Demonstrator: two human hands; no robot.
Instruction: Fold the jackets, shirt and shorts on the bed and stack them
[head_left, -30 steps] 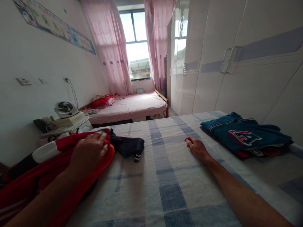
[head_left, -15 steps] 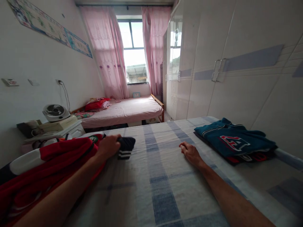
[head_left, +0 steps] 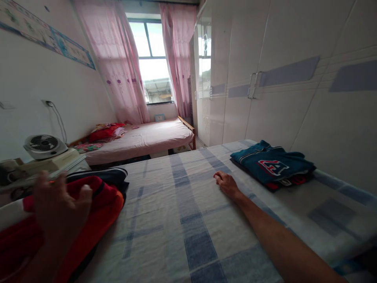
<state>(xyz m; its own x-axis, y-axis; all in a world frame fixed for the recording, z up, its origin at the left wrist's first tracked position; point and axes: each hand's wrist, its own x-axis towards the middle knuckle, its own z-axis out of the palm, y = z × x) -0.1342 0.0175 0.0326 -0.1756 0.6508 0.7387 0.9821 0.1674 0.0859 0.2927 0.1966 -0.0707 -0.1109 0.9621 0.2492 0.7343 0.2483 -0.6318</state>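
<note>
My left hand [head_left: 63,204] is raised over a heap of clothes at the left of the bed, its fingers spread and holding nothing. Under and around it lie a red garment [head_left: 108,196] with an orange edge and a dark navy garment [head_left: 113,173] with a white line. My right hand [head_left: 226,184] rests on the checked bedsheet [head_left: 165,243], fingers loosely curled together with nothing visible in them. To its right lies a folded teal garment [head_left: 272,161] with a letter A patch, stacked on darker folded clothing [head_left: 287,181].
Beyond the bed's far edge stands a second bed [head_left: 153,137] with a pink sheet and a red cloth bundle [head_left: 107,131]. A small fan [head_left: 44,145] sits on boxes at the left. A tall white wardrobe [head_left: 279,106] runs along the right.
My left hand has let go of the navy striped cloth, moved left and opened over the heap. The view has turned slightly right; my right hand stays on the sheet.
</note>
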